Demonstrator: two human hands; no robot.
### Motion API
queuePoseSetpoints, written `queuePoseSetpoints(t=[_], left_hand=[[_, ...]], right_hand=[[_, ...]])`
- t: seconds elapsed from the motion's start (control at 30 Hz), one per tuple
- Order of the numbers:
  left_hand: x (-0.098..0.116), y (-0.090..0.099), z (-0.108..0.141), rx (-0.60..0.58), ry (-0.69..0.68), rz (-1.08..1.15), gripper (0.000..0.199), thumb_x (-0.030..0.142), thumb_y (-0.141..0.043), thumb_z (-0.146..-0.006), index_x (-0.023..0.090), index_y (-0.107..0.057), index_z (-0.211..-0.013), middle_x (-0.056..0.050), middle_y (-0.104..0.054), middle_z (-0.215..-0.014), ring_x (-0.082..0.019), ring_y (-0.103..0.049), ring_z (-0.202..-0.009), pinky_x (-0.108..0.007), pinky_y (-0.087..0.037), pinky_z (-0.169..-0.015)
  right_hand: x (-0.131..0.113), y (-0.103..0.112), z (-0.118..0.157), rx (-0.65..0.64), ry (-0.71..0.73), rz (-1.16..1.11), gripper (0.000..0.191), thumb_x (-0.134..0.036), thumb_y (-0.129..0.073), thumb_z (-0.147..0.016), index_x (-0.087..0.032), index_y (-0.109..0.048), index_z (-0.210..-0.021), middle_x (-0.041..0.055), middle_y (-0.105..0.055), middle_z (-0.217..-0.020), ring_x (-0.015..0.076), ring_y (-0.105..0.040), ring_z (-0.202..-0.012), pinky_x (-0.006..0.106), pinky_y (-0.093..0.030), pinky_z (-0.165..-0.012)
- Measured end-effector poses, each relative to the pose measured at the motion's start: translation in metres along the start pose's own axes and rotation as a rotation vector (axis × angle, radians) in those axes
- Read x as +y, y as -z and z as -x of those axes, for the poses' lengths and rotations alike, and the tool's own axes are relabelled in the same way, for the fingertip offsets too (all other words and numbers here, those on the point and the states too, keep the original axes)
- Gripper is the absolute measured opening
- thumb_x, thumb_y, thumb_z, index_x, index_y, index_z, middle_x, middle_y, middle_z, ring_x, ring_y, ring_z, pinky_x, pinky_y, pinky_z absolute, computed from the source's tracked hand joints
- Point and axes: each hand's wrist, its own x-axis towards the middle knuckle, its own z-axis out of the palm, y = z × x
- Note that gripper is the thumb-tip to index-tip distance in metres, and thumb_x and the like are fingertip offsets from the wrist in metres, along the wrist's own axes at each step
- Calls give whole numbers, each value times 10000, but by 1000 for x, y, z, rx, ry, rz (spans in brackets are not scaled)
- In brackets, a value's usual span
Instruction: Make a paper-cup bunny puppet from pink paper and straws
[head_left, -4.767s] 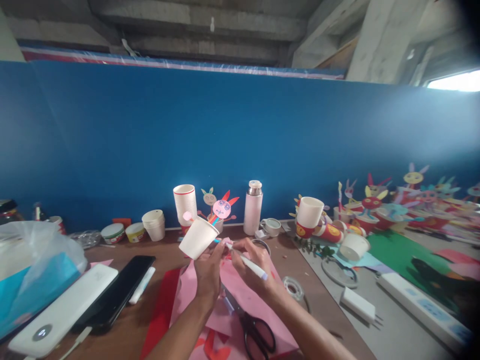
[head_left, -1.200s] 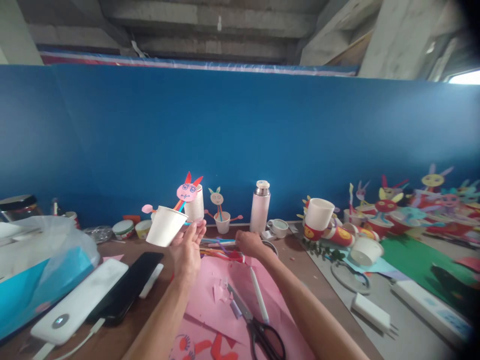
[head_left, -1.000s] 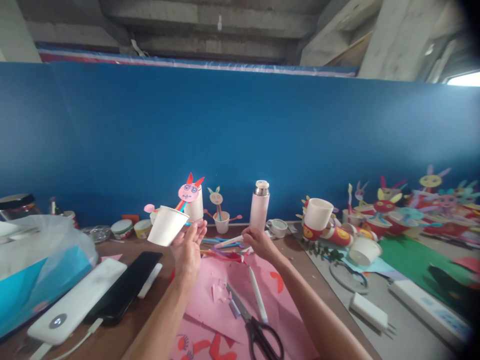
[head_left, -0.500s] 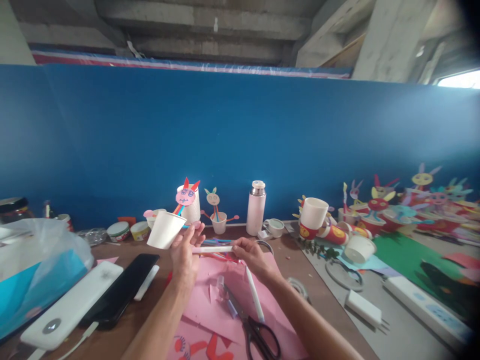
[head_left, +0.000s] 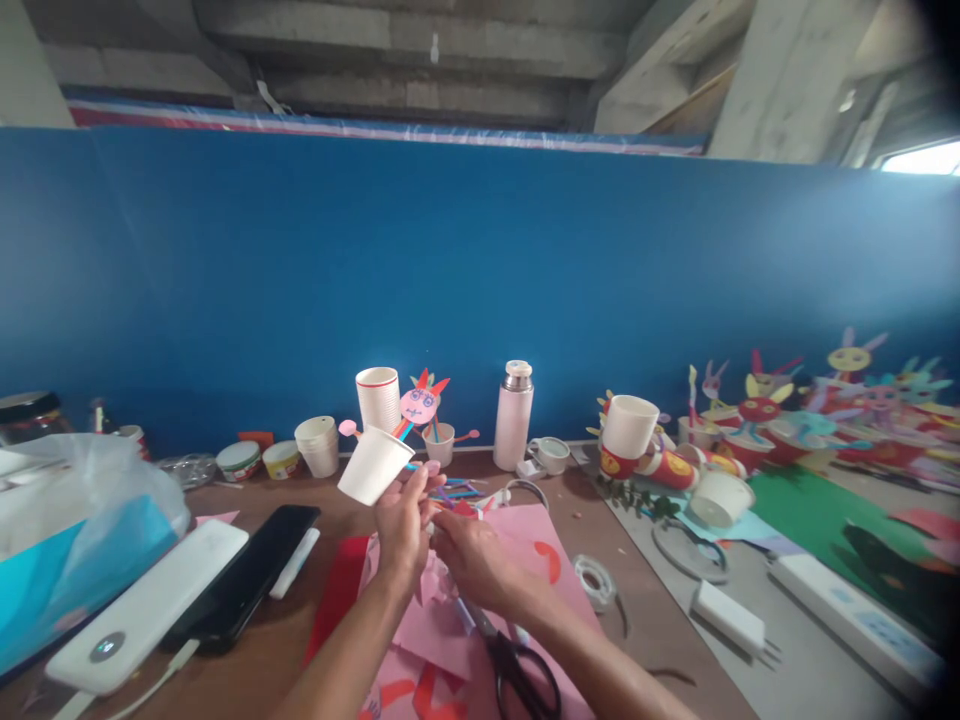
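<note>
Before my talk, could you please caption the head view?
Left hand holds a tilted white cup figure, right hand close by, over pink paper.

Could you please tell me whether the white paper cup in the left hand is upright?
No, the left hand holds the white paper cup tilted rightward.

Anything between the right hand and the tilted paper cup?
Yes: the left hand sits between the right hand and the paper cup. A pink paper disc also juts out above the hands, beside that route.
</note>
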Motion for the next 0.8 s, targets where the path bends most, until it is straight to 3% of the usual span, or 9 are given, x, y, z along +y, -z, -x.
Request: queuePoseSetpoints(t=[0.1, 0.37, 0.53, 0.8], left_hand=[[-3, 0, 0, 4, -10, 12, 233, 301, -683, -627, 112, -627, -752, -69, -663, -721, -22, -427, -381, -158, -218, -348], [1, 0, 0, 16, 9, 27, 268, 320, -677, -631, 111, -611, -786, -96, -657, -803, -67, -513, -485, -149, -235, -351], [0, 0, 1, 4, 18, 16, 248, 317, -678, -632, 117, -615, -765, -47, -641, -689, -36, -463, -433, -134, -220, -346], [3, -1, 2, -8, 11, -9, 273, 345, -672, -627, 112, -630, -762, 13, -568, -516, -1, -338, -331, -140, -181, -331]], right_hand=[[0, -3, 1, 31, 29, 68, 179, -164, -340, -859, -205, -488, -951, 14, -622, -860, 123, -564, -729, 199, -307, -562], [-2, -5, 4, 103, -6, 250, 267, -343, -267, -917, -226, -507, -919, -6, -621, -680, 121, -549, -558, 222, -211, -453], [3, -10, 6, 132, 20, 255, 288, -355, -254, -922, -230, -514, -935, -8, -626, -660, 113, -528, -503, 228, -206, -445], [1, -11, 2, 134, 38, 224, 244, -316, -284, -922, -202, -498, -890, 30, -643, -805, 140, -593, -671, 200, -278, -499]])
